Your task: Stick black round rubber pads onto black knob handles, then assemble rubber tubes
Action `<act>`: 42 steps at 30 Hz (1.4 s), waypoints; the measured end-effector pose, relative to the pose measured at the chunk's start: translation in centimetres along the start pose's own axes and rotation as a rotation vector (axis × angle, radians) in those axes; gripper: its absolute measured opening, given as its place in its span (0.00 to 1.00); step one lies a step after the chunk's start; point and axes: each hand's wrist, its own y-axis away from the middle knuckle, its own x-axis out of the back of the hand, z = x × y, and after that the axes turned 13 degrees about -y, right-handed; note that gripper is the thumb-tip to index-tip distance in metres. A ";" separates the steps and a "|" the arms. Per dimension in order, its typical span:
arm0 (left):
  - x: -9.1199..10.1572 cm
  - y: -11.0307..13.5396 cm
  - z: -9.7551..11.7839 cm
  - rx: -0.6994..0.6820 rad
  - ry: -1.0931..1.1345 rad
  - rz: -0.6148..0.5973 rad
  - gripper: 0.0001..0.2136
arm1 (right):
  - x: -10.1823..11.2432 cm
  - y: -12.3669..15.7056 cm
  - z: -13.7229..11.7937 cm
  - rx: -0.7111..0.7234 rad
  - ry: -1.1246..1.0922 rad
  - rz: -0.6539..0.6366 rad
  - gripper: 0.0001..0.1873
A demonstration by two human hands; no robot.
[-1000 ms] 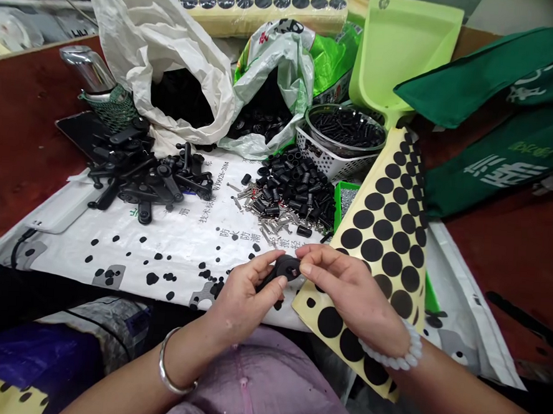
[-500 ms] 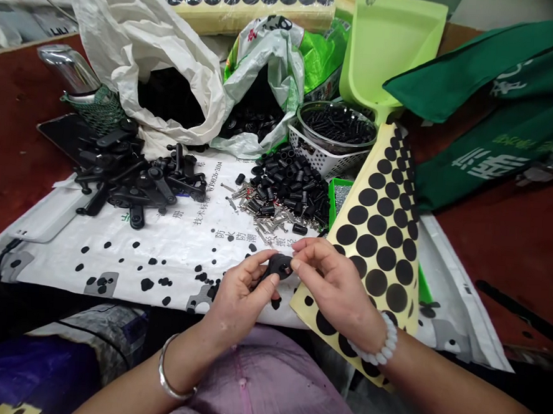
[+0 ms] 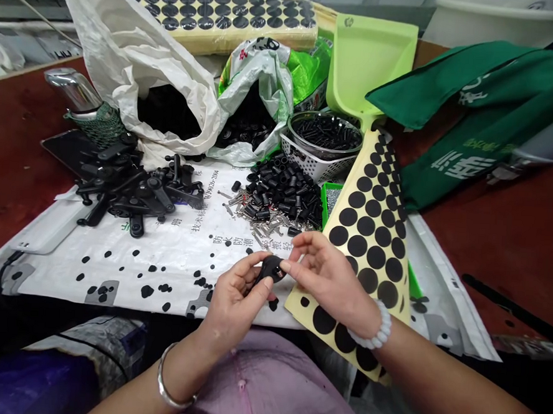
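My left hand (image 3: 240,292) is closed round a small black plastic part (image 3: 271,268) with a rounded end, held above the front of the white sheet. At the part's right edge, the thumb of my right hand (image 3: 326,279) presses on it, with the forefinger bent close by. Whether a smaller piece sits between those fingertips is hidden. Just beyond my hands lies a heap of short black plastic sleeves (image 3: 289,192) mixed with small metal strips (image 3: 257,221). Under my right wrist runs a yellow sheet of round black stickers (image 3: 366,226).
Finished-looking black crank-like parts (image 3: 141,192) are piled on the left. Behind stand a white sack (image 3: 126,54), a lined green bag (image 3: 270,75), a bowl of black springs (image 3: 328,132) in a white basket (image 3: 307,162), and a green dustpan (image 3: 372,63). Black dots litter the white sheet (image 3: 170,257).
The view has tilted up slightly, so the back of the table shows more. Both hands stay together on the black plastic part, which has turned a little.
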 end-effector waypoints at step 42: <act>-3.8 0.5 -1.0 -0.306 -0.700 -0.063 0.11 | 4.6 8.6 5.6 0.698 0.970 0.235 0.18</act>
